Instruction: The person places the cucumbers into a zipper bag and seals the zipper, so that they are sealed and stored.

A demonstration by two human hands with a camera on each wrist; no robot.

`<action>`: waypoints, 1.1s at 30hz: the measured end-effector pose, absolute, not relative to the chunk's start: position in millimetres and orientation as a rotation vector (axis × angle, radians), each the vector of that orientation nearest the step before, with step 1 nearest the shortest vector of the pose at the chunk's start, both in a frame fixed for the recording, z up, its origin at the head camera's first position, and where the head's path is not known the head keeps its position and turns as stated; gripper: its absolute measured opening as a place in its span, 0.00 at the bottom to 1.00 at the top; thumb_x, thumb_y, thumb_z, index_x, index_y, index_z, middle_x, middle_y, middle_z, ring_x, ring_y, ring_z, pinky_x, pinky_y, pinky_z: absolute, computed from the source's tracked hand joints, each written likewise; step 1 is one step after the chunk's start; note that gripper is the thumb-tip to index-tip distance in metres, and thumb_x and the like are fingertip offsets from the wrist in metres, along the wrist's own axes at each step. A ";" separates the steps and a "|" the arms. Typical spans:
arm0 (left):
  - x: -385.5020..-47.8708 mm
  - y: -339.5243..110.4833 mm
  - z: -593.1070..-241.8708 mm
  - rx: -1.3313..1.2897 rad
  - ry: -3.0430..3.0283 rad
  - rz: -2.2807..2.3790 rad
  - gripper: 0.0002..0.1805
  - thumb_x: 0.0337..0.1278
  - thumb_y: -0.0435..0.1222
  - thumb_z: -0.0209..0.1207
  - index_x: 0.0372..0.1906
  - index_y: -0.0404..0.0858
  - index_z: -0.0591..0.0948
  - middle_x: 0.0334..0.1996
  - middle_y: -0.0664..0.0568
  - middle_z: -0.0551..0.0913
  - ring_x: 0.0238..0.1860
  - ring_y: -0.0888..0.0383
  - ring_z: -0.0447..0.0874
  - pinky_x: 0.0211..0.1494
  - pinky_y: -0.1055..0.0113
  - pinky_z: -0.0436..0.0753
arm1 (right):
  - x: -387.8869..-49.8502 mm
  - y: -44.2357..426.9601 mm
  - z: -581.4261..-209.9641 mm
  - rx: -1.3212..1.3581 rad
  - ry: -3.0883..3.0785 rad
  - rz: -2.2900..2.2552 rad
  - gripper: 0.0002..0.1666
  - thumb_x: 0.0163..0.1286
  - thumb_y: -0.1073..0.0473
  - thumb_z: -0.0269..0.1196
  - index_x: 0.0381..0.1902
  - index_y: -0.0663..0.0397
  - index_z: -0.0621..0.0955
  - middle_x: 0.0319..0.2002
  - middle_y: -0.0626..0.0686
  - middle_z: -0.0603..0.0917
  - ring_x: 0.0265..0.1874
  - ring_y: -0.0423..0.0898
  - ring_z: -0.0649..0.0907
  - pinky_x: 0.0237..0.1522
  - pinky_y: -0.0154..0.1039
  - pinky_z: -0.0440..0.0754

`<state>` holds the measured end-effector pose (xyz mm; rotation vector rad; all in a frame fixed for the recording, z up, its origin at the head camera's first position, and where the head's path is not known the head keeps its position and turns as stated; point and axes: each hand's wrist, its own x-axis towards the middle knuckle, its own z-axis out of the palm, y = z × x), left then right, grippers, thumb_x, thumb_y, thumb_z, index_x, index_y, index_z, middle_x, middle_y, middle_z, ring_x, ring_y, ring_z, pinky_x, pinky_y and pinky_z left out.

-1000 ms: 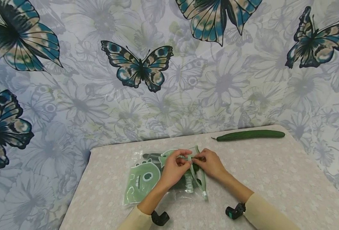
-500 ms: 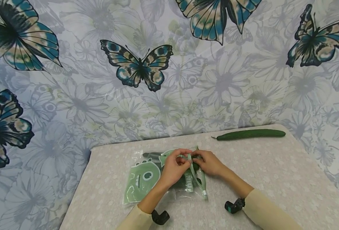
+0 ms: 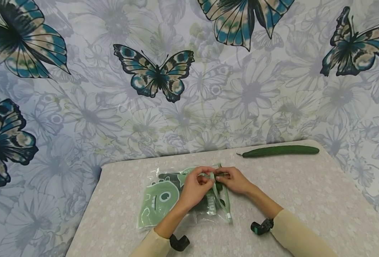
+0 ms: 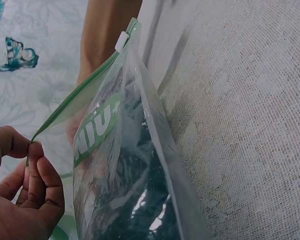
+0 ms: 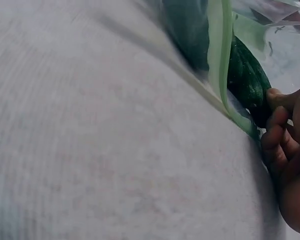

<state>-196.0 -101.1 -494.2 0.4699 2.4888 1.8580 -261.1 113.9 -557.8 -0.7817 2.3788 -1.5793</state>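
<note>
On the table (image 3: 305,200), the bag (image 3: 158,205) lay flat, its mouth toward the right hand (image 3: 237,182), with dark green shapes inside; how many, the pictures did not show. The left hand (image 3: 192,189) pinched one green lip (image 4: 87,80) of the mouth between thumb and forefinger, its other fingers curled in close. At the opening, the right hand pinched the end of the inner cucumber (image 5: 247,72), thumb against it and fingers bunched together; how firm that hold was, I could not tell.

The work looked part done. The mouth was parted, and the inner cucumber's end showed between the lips while more dark green lay behind the plastic, though how deep it sat was unclear. Closing had not been done: the white slider (image 3: 229,216) stood at the mouth's near end, the lips apart. Near the table's far edge, well apart from the bag, the loose cucumber (image 3: 280,151) lay with neither hand on it; if it belonged to the work, that part remained.
</note>
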 end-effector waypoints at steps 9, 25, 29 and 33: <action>-195.5 -101.6 -494.2 0.462 2.463 1.864 0.18 0.68 0.32 0.65 0.60 0.41 0.86 0.51 0.42 0.83 0.33 0.66 0.85 0.37 0.73 0.82 | -249.8 124.8 -550.1 -0.752 2.408 -1.600 0.16 0.79 0.57 0.67 0.61 0.53 0.87 0.14 0.54 0.80 0.12 0.37 0.74 0.19 0.33 0.73; -194.8 -101.9 -496.1 0.456 2.474 1.859 0.17 0.67 0.32 0.66 0.58 0.49 0.87 0.52 0.38 0.83 0.33 0.66 0.83 0.37 0.74 0.80 | -252.7 289.2 -522.7 -0.631 2.938 -1.342 0.15 0.78 0.58 0.68 0.58 0.57 0.88 0.53 0.60 0.92 0.44 0.32 0.86 0.43 0.29 0.86; -194.7 -101.2 -496.0 0.457 2.483 1.855 0.18 0.67 0.31 0.66 0.58 0.49 0.87 0.50 0.42 0.84 0.33 0.66 0.84 0.37 0.73 0.81 | -261.0 331.5 -520.0 -0.636 3.190 -1.150 0.15 0.74 0.61 0.71 0.56 0.56 0.89 0.51 0.60 0.91 0.44 0.44 0.86 0.42 0.36 0.85; -193.4 -100.0 -496.2 0.461 2.478 1.847 0.18 0.68 0.32 0.66 0.59 0.50 0.87 0.50 0.45 0.83 0.34 0.66 0.84 0.38 0.73 0.82 | -267.4 370.7 -526.1 -0.557 3.362 -1.016 0.19 0.70 0.63 0.73 0.57 0.59 0.87 0.56 0.68 0.87 0.54 0.68 0.80 0.55 0.62 0.77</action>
